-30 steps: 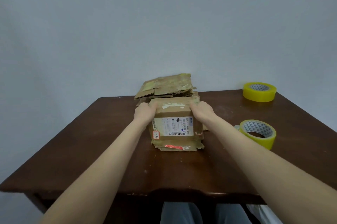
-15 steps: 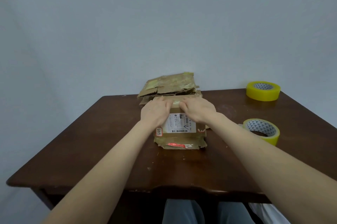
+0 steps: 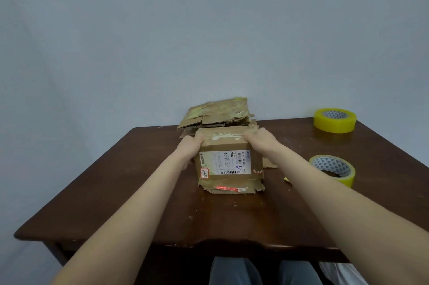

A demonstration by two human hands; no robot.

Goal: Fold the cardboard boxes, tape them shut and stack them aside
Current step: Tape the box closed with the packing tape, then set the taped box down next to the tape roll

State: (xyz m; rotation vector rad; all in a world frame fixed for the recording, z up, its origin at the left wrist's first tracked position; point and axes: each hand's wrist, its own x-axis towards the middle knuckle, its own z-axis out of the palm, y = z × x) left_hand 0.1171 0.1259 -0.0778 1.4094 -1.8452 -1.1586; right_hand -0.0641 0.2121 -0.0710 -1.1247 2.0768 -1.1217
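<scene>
Two-handed, clamping the worn brown cardboard box [image 3: 228, 161] at the middle of the dark wooden bench [image 3: 139, 192], with left grip [image 3: 189, 146] and right grip [image 3: 261, 142] curled round its top edges; likely risking flaps springing open on release.

The counter [image 3: 144, 194] is showing dark glossy wood. The box [image 3: 255, 162] is looking rough and matt — worn brown cardboard (paper label [image 3: 228, 163] smoother, white). The far tape roll [image 3: 335, 121] and near tape roll [image 3: 334, 169] are gleaming like glossy yellow plastic.
</scene>
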